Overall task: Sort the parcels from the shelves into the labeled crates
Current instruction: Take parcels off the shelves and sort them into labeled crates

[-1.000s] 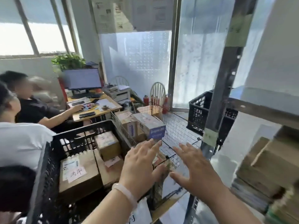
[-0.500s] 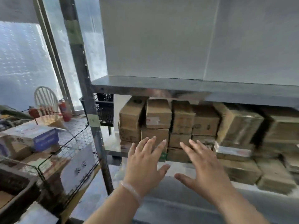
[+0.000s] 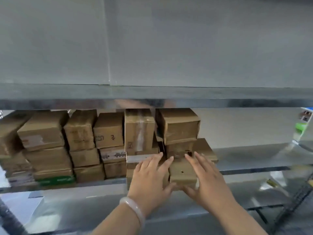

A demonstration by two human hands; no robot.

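Several brown cardboard parcels (image 3: 108,131) are stacked in rows on a metal shelf (image 3: 254,160), filling its left and middle. My left hand (image 3: 150,178) and my right hand (image 3: 205,178) reach in side by side with straight, spread fingers. Between them stands a small low parcel (image 3: 182,173) at the right end of the stack. Both thumbs lie under its front lower edge, and the fingers reach up beside it. A taller taped parcel (image 3: 139,131) and a tilted box (image 3: 179,126) stand just behind. No crate is in view.
An upper metal shelf board (image 3: 152,102) hangs low over the parcels. The shelf's right half (image 3: 245,156) holds nothing. A lower shelf level (image 3: 84,209) lies below my arms. Small coloured items (image 3: 303,122) show at the far right edge.
My view swung right from the crates to the shelf. Both open hands moved forward and now touch the small parcel at the stack's right end.
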